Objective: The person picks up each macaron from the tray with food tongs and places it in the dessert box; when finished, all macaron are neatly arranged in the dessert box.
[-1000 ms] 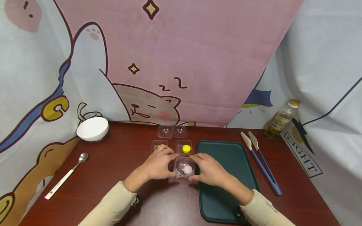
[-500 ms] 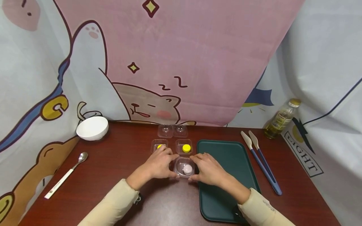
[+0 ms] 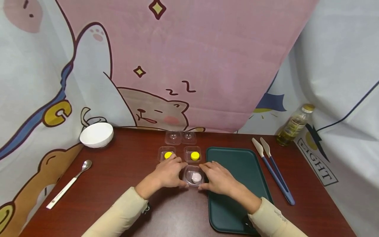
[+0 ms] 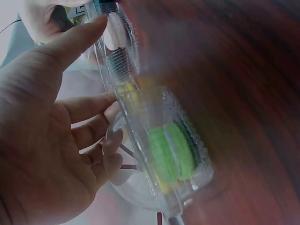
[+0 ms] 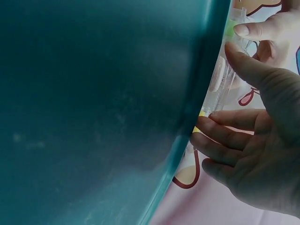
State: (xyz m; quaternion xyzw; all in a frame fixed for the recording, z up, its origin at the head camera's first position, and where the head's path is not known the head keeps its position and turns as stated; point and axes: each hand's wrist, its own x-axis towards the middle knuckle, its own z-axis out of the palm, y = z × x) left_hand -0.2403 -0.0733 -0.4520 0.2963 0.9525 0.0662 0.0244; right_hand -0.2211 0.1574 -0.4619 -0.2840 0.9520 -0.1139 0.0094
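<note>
A clear plastic macaron box (image 3: 193, 176) with a pale macaron (image 3: 196, 178) in it lies between my hands on the table. My left hand (image 3: 169, 172) holds its left side, thumb at the near edge and fingers at the far edge. On the right side my right hand (image 3: 219, 179) grips it the same way, fingertips at both edges. Below my left palm, a compartment with a green macaron (image 4: 172, 152) shows in the left wrist view; the hand hides it in the head view. Just behind are two clear compartments with yellow macarons (image 3: 194, 155), the left one partly covered by my fingers.
A dark green tray (image 3: 234, 217) lies under my right forearm. Tongs (image 3: 275, 174) and an oil bottle (image 3: 292, 128) are at the right. Clear domed lids (image 3: 181, 137) stand at the back. A white bowl (image 3: 96, 135) and a spoon (image 3: 69, 186) are at the left.
Both hands have shifted very slightly right, the left one more. More of the left yellow macaron shows past my left fingers. The grip stays the same.
</note>
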